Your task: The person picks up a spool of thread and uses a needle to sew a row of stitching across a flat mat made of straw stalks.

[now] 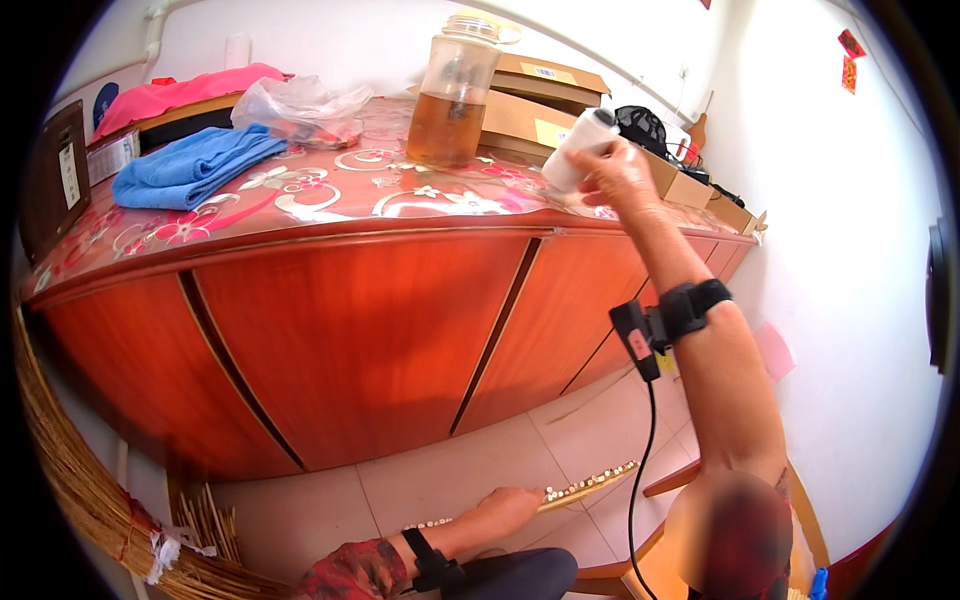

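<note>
My right hand is raised over the cabinet top, its fingers closed around a white spool with a dark end. The spool is tilted, and its underside seems close to the cloth; whether it touches I cannot tell. Low in the picture, above my dark trouser leg, my left hand is closed over a long narrow yellowish strip. Small pale round pieces line the strip's upper edge, showing on both sides of the hand. My fingers hide the strip's middle.
The red wooden cabinet bears a jar of amber liquid, a folded blue cloth, a plastic bag and cardboard boxes. Bundled straw stalks stand at left. A cable hangs from my right forearm's strap.
</note>
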The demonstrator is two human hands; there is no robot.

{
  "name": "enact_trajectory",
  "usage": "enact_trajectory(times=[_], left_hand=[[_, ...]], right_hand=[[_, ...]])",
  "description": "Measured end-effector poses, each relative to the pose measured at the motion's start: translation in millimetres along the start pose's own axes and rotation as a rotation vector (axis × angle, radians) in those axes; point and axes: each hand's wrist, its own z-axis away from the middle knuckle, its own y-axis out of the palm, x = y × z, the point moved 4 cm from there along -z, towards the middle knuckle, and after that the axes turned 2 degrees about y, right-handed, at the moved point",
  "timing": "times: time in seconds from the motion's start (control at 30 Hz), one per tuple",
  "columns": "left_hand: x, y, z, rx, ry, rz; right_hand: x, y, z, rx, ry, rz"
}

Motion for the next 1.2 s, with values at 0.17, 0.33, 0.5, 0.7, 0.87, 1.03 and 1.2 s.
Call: enact_trajectory(times=[0.17,0.33,0.5,0.7,0.87,1.03,1.2], left_hand=[[-8,-8,2,-0.021,0.097,-0.078],[-11,-13,3,-0.008,0.088,-0.068],[-19,-19,7,-0.018,0.135,-0.086],[-25,-26,14,0.087,-0.111,0.195],[-27,-25,21,0.059,0.024,0.158],[-35,-34,33,0.033,-0.072,0.255],[-30,-21,27,-0.086,0.168,0.275]], right_hand=[[-18,22,-4,0.019,0.078,0.013],[-15,23,-7,0.106,0.099,0.108],[-21,27,-14,0.090,0.042,0.159],[-19,28,-15,0.051,0.028,0.144],[-24,36,-18,-0.037,-0.022,0.278],[-38,33,-21,-0.099,-0.058,0.280],[-26,-7,28,-0.044,-0.184,0.283]])
